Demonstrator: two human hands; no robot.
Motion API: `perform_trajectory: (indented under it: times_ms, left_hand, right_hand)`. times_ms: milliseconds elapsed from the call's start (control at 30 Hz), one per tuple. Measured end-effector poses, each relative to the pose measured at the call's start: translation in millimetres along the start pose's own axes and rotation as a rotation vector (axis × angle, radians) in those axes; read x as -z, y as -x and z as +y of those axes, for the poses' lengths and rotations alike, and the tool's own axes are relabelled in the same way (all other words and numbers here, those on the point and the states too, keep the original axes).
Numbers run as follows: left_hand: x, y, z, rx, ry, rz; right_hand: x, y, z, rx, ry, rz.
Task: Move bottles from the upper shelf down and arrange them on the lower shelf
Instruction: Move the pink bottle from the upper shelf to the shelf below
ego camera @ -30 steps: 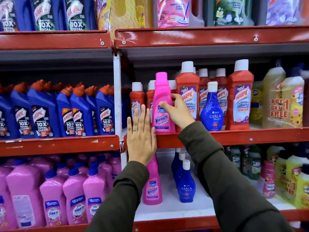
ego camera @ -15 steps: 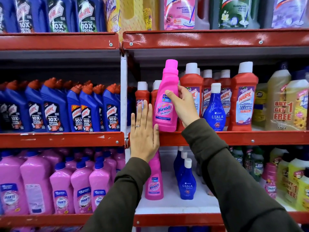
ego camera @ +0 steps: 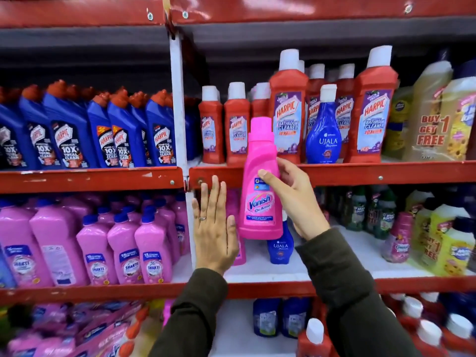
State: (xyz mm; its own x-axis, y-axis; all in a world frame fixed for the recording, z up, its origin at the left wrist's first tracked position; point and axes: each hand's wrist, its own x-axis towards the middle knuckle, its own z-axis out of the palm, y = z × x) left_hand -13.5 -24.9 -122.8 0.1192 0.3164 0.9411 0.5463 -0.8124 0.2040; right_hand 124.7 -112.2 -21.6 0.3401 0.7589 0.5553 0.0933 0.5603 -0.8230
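Right hand (ego camera: 293, 199) wrapped round pink bottle (ego camera: 261, 186), in air before upper shelf (ego camera: 360, 173) edge. Left hand (ego camera: 213, 228) flat, fingers spread, holding nothing, beside bottle. Step: bringing bottle down. Next: stand it on lower shelf (ego camera: 347, 271), near blue bottle (ego camera: 279, 247).

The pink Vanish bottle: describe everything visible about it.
The pink Vanish bottle is glossy bright pink plastic with a matching pink cap and a front label reading "Vanish Oxi Action" above a blue band of small print. It is held in mid-air, roughly upright and leaning slightly, in front of the red shelf edge, between the upper and lower shelves. The right hand grips its right side, thumb across the front. The left hand is open beside it; contact there cannot be told.
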Motion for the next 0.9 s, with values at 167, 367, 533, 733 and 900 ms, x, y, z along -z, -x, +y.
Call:
perform_trajectory:
  times_ms: [167,367,533,733,900]
  left_hand:
    - [-12,54,-18,0.059,-0.062,-0.174]
    - [-37,109,-41,0.166,-0.086,-0.344]
    - [-63,142,-55,0.207,-0.116,-0.425]
    - [-83,155,-59,0.264,-0.213,-0.412]
    - [-86,158,-62,0.244,-0.235,-0.38]
  right_hand:
    - [11,31,51,-0.104,0.051,-0.054]
    - [17,41,109,-0.242,0.119,-0.091]
    - [12,33,152,-0.295,0.119,-0.072]
    - [-4,19,186,-0.327,0.106,-0.12]
    - [-13,11,201,-0.342,0.122,-0.15]
